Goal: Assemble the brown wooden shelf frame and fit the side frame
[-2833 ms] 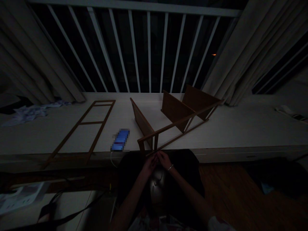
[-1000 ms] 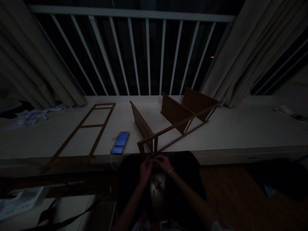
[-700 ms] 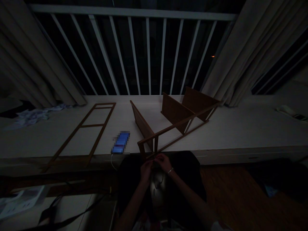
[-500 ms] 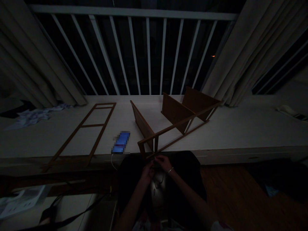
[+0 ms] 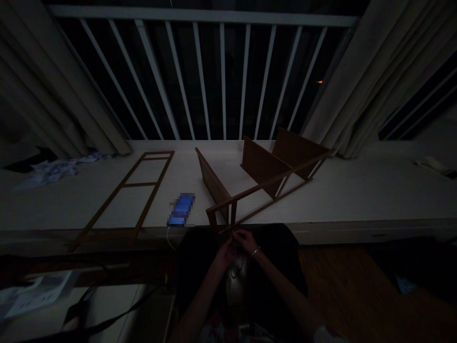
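Facing a brown shelf frame [image 5: 266, 166] lying on a pale ledge [image 5: 364, 193], jutting its near end past the edge. At that end, drawing fingertips together on the right hand [image 5: 246, 241], curling the left hand [image 5: 225, 256] just beside, leaving any held piece too dark to tell. Showing a lit phone [image 5: 181, 209] left of the shelf frame, a ladder-like frame [image 5: 139, 184] farther left, and a white railing [image 5: 223, 81] beyond.

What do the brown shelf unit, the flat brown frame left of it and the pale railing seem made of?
Shelf unit: probably wood or bamboo, perhaps stained; brown throughout, with straight bars and flat panels. Flat frame: likely the same, its bars a matching brown. Railing: perhaps painted metal, given its slim, even, pale bars. Dim light hides any grain, so wood isn't certain.
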Demonstrator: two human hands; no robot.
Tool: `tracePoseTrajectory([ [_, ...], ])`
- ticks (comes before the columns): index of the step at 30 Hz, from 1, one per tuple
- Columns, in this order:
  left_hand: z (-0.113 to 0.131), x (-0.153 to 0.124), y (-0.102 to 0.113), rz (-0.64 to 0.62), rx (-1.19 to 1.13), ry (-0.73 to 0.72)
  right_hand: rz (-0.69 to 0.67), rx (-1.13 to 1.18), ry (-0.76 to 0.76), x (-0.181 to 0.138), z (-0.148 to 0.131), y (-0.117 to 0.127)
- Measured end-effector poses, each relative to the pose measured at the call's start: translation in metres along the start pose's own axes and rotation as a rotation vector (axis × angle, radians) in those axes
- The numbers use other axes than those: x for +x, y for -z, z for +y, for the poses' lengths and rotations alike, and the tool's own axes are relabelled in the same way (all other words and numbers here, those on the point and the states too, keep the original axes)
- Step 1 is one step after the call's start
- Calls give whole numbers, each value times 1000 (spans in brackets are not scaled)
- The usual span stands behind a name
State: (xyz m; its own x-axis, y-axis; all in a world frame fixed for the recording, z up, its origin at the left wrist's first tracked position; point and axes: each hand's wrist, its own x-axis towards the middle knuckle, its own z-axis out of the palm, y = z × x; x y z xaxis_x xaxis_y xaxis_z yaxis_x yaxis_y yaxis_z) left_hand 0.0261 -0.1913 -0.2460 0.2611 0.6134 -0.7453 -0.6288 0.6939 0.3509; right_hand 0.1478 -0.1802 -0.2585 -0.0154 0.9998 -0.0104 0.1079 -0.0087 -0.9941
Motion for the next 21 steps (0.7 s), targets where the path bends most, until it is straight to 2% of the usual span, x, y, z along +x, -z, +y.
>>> tracePoseTrajectory([
  [3, 0, -1, 2, 53, 26, -37, -16, -35, 12, 2, -3, 1],
  [8, 7, -4, -2, 142, 39, -179, -97, -181, 78, 7, -12, 5],
  [15, 14, -6, -21, 89, 59, -215, -72, -464, 216, 8, -36, 15],
  [21, 10, 4, -23, 81, 33, -208, -84, -745, 326, -1, -59, 15],
])
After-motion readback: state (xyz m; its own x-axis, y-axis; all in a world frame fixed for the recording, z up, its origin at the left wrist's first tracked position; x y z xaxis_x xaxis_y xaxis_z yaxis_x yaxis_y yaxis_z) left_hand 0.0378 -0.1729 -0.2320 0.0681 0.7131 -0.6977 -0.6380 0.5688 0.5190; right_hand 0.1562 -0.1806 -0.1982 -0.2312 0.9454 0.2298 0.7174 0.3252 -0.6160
